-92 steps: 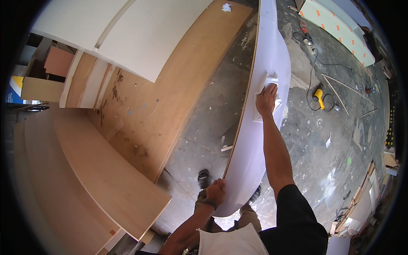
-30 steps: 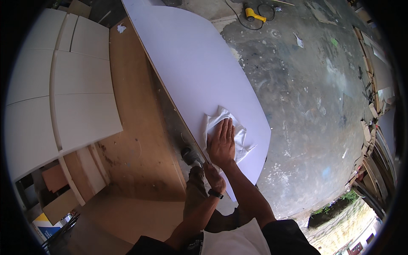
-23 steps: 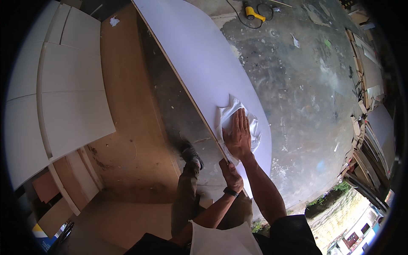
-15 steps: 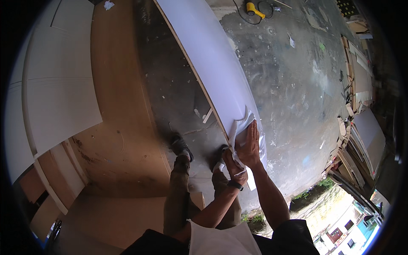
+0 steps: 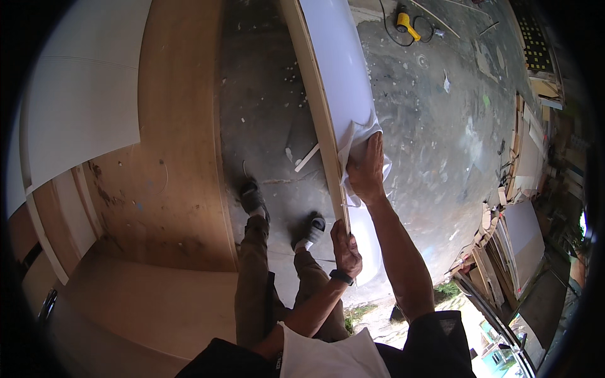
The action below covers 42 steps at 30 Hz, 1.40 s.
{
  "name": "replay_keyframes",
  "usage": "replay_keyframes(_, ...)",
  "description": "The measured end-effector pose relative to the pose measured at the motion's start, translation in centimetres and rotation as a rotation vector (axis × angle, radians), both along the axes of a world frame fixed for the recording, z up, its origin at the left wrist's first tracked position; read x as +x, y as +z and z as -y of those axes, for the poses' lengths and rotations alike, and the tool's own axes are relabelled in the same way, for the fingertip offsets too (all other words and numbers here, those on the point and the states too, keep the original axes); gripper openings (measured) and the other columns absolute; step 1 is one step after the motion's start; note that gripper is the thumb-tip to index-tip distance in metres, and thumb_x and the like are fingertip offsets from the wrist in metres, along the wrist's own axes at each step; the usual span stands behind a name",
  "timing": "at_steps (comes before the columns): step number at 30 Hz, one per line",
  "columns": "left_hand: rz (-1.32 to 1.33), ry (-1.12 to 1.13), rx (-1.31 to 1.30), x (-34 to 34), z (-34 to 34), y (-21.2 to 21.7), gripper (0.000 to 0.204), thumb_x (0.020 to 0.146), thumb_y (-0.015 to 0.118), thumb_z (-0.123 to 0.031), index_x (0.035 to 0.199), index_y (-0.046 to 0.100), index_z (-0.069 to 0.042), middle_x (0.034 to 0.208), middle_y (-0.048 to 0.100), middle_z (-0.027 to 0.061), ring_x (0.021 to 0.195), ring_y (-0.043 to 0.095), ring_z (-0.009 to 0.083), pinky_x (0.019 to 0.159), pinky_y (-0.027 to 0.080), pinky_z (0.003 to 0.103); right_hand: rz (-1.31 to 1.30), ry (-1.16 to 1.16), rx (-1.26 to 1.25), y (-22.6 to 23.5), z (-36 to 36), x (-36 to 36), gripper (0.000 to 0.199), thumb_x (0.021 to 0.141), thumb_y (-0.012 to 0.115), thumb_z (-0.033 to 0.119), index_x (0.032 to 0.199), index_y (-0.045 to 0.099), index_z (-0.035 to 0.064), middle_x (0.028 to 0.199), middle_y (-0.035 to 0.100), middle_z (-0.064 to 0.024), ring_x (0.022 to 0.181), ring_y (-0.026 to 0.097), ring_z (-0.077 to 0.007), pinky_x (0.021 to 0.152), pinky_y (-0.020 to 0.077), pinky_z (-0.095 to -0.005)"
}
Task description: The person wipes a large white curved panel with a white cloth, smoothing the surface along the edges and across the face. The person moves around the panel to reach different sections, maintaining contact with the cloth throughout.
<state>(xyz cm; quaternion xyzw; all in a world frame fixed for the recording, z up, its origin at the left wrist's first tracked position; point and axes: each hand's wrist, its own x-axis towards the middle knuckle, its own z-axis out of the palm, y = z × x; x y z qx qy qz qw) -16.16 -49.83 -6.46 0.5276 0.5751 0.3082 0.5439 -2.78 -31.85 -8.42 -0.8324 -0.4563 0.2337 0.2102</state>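
Note:
A long white panel point(image 5: 337, 69) with a pale wooden edge stands nearly on edge above the concrete floor. My left hand point(image 5: 345, 249) grips its near edge from below, a dark band on the wrist. Higher up, my right hand point(image 5: 367, 170) presses a crumpled white cloth point(image 5: 358, 140) flat against the panel's white face. My legs and dark shoes point(image 5: 253, 195) show on the floor under the panel.
Plywood sheets point(image 5: 179, 132) and white boards point(image 5: 82, 101) lie at the left. A yellow power tool point(image 5: 403, 20) with its cord lies on the floor at the top. Stacked boards and frames point(image 5: 520, 220) lean at the right.
The view has swung so the panel now shows almost edge-on. My right hand has slid the cloth along the panel toward its near end, while my left hand has stayed on the edge.

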Motion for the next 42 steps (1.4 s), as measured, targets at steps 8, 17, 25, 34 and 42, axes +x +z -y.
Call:
replay_keyframes(8,0.086,0.013,-0.025,-2.3,-0.2,-0.2,0.057,0.114,0.037,-0.033,0.153,0.035,0.007,0.148,0.040,0.0304,0.137,0.043,0.0449,0.114,0.038,0.049,0.063,-0.052,-0.041,0.9,-8.1,-1.8,0.096,0.090,0.067,0.024,0.159,0.010,-0.0109,0.165,0.017,-0.0362,0.157,0.012,-0.0507,0.125,0.0137,-0.0632)
replay_keyframes(17,0.053,-0.040,-0.028,-2.6,-0.2,-0.6,0.056,0.113,0.038,-0.031,0.153,0.034,0.009,0.150,0.039,0.0313,0.137,0.044,0.0459,0.116,0.038,0.050,0.026,-0.078,-0.065,1.9,-19.4,-0.2,0.090,0.093,0.063,0.031,0.158,0.014,-0.0098,0.164,0.024,-0.0291,0.156,0.019,-0.0457,0.124,0.0178,-0.0632)
replay_keyframes(25,0.061,0.025,0.033,-1.9,0.3,-1.1,0.053,0.113,0.043,-0.029,0.151,0.040,0.007,0.147,0.044,0.0299,0.135,0.048,0.0457,0.113,0.041,0.047,0.042,-0.021,0.065,1.4,-18.1,0.7,0.091,0.094,0.065,0.034,0.158,0.018,-0.0088,0.163,0.028,-0.0310,0.155,0.023,-0.0462,0.125,0.0207,-0.0560)
replay_keyframes(34,0.095,0.069,0.059,-0.4,1.3,-1.8,0.056,0.112,0.041,-0.039,0.147,0.044,0.006,0.144,0.046,0.0284,0.132,0.049,0.0440,0.112,0.039,0.048,0.133,-0.019,0.109,-0.1,8.7,-3.5,0.094,0.090,0.070,0.015,0.163,0.015,-0.0033,0.166,0.021,-0.0346,0.155,0.020,-0.0505,0.125,0.0182,-0.0590)
replay_keyframes(42,0.243,0.108,-0.014,-0.9,-0.7,-3.1,0.060,0.112,0.037,-0.047,0.141,0.049,0.004,0.133,0.053,0.0198,0.126,0.052,0.0332,0.109,0.038,0.046,0.079,-0.146,0.087,0.6,21.4,-5.0,0.098,0.086,0.074,0.007,0.165,0.018,0.0061,0.168,0.023,-0.0268,0.156,0.021,-0.0473,0.124,0.0186,-0.0602)
